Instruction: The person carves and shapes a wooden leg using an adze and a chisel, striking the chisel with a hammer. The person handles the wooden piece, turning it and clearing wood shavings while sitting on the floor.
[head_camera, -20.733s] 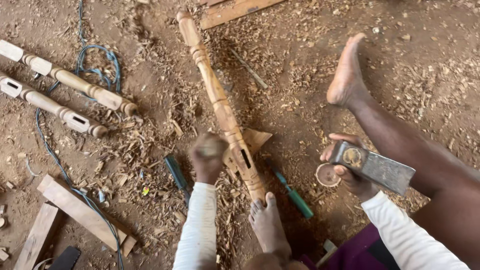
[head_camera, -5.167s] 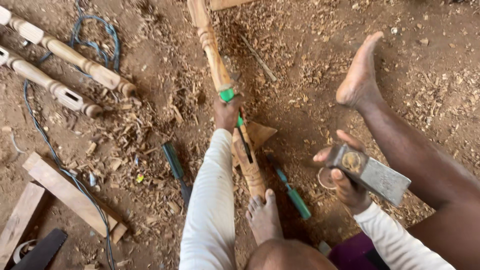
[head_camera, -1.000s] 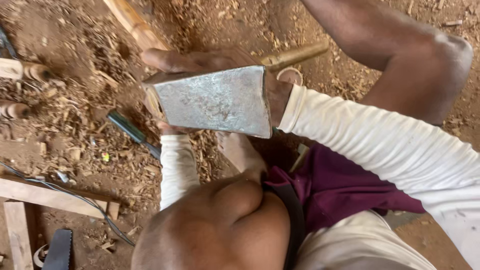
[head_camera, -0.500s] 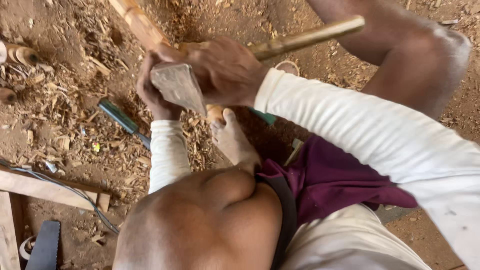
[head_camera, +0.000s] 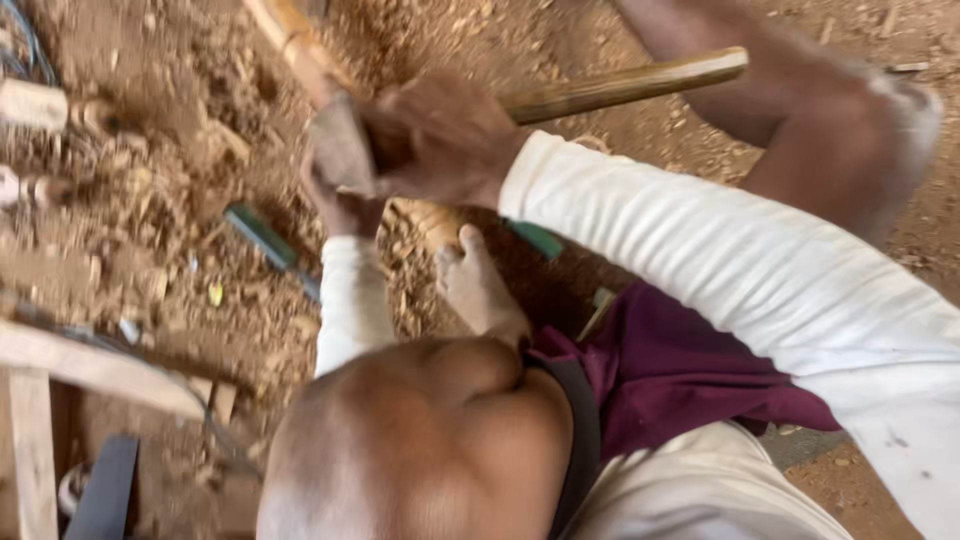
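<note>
Turned wooden post (head_camera: 290, 45): lies on the dirt floor (head_camera: 820, 120), running from the top edge down toward the person's foot (head_camera: 480, 290); only its upper stretch shows, the rest is hidden under the hands.
Hatchet (head_camera: 345, 150): grey metal head low over the post, its pale wooden handle (head_camera: 625, 85) pointing out to the right.
Right hand (head_camera: 440, 140): clenched round the handle just behind the head; white sleeve (head_camera: 700, 250) crosses the frame.
Left hand (head_camera: 340, 205): sits just under the hatchet head, against the post; mostly covered and blurred, so I cannot tell whether it grips a tool or only steadies the wood.
Step in hand: by the look of it, a chopping or tapping stroke on the post, near its lower end.
Next move calls for: probably a short, controlled stroke, since the left hand is close beneath the blade and the foot is near.
Head view, around: a green-handled tool (head_camera: 262, 235) lies in the wood chips to the left; another green handle (head_camera: 535, 238) peeks from under the sleeve; planks (head_camera: 90, 365) at lower left.
In the way: the bent knee (head_camera: 420, 440) fills the foreground and hides the lower floor; motion blur softens everything.
</note>
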